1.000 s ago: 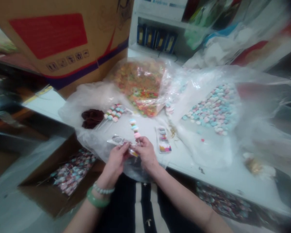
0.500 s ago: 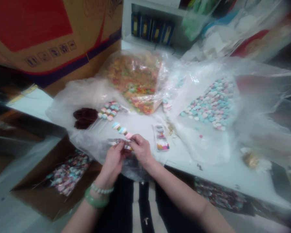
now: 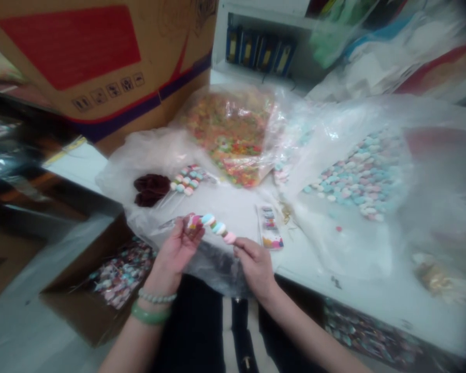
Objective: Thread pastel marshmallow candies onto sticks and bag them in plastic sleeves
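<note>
A marshmallow skewer point(image 3: 218, 228) with pastel blue, white and pink pieces slants between my two hands. My right hand point(image 3: 256, 264) pinches it at its lower end, just past the pink piece. In my left hand point(image 3: 178, 249) is a small printed plastic wrapper point(image 3: 194, 223), pink and yellow, held by the fingertips. The skewer's far tip meets the wrapper; whether it is inside the wrapper's mouth I cannot tell. Beyond my left hand lies a group of finished-looking marshmallow skewers point(image 3: 187, 178). A stack of printed wrappers point(image 3: 271, 226) rests on the white table point(image 3: 233, 202).
A clear bag of orange-red gummies point(image 3: 233, 140) stands at the back, with a bag of pastel marshmallows point(image 3: 353, 176) to its right. Dark brown cloth point(image 3: 151, 189) lies at left. Below it stands a cardboard box point(image 3: 77, 300) holding wrapped skewers. Gold ties point(image 3: 285, 211) lie near the wrappers.
My hands have moved apart. The right hand has shifted right and down with the skewer's end, and the left hand has brought the wrapper up to the skewer's far tip. The camera view has shifted left.
</note>
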Demonstrator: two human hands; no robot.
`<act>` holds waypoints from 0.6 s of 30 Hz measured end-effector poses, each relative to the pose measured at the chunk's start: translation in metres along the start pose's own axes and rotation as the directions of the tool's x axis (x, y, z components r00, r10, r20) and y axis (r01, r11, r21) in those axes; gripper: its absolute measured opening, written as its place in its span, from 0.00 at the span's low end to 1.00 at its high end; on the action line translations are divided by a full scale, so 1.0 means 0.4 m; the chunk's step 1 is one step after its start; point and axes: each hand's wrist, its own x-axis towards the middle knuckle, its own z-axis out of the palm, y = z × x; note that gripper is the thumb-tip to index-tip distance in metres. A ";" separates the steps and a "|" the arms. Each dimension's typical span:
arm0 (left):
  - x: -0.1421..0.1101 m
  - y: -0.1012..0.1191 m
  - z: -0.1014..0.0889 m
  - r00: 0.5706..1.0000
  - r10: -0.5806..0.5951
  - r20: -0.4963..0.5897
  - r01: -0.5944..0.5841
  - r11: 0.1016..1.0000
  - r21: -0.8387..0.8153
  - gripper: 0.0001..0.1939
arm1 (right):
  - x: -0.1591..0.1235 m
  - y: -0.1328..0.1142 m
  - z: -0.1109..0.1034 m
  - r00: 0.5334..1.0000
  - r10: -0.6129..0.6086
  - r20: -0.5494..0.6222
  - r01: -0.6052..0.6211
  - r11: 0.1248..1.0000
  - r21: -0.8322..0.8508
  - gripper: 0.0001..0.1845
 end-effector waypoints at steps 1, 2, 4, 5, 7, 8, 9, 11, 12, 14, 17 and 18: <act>0.000 -0.001 0.001 1.000 0.001 0.000 -0.001 1.000 -0.011 0.18 | -0.004 0.003 0.006 1.000 -0.029 0.004 0.029 0.999 -0.021 0.12; 0.000 -0.001 0.001 1.000 0.002 0.000 -0.002 1.000 -0.019 0.18 | -0.006 0.006 0.010 0.998 -0.055 0.004 0.055 0.997 -0.045 0.13; 0.001 -0.001 0.001 1.000 0.007 0.010 -0.007 1.000 -0.027 0.18 | -0.005 0.011 0.014 0.994 -0.112 -0.002 0.111 0.988 -0.106 0.14; 0.002 -0.001 0.001 1.000 0.012 0.019 -0.012 1.000 -0.028 0.19 | -0.004 0.014 0.013 0.989 -0.145 0.000 0.143 0.979 -0.145 0.14; 0.001 0.000 0.000 0.999 0.036 0.036 -0.035 0.999 -0.029 0.19 | -0.003 0.019 0.009 0.976 -0.219 0.017 0.216 0.945 -0.246 0.15; 0.001 0.001 0.000 0.998 0.052 0.039 -0.051 0.998 -0.026 0.18 | -0.004 0.022 0.006 0.966 -0.258 0.031 0.255 0.914 -0.314 0.16; 0.000 0.001 0.000 0.997 0.074 0.036 -0.073 0.997 -0.020 0.17 | -0.006 0.024 0.003 0.953 -0.299 0.044 0.292 0.872 -0.392 0.17; 0.000 0.002 0.001 0.992 0.127 0.018 -0.127 0.992 0.006 0.15 | -0.012 0.026 -0.003 0.920 -0.387 0.065 0.358 0.761 -0.541 0.18; 0.000 0.003 0.001 0.989 0.148 0.007 -0.148 0.989 0.026 0.14 | -0.015 0.027 -0.005 0.900 -0.429 0.076 0.386 0.705 -0.595 0.18; 0.003 0.006 0.001 0.985 0.170 -0.012 -0.169 0.984 0.064 0.13 | -0.019 0.028 -0.009 0.871 -0.483 0.092 0.424 0.644 -0.636 0.18; 0.011 0.011 -0.001 0.985 0.168 -0.037 -0.166 0.984 0.059 0.12 | -0.018 0.030 -0.015 0.896 -0.439 0.063 0.402 0.743 -0.535 0.17; 0.013 0.013 -0.002 0.985 0.167 -0.041 -0.165 0.986 0.039 0.13 | -0.016 0.030 -0.016 0.919 -0.393 0.038 0.364 0.806 -0.467 0.16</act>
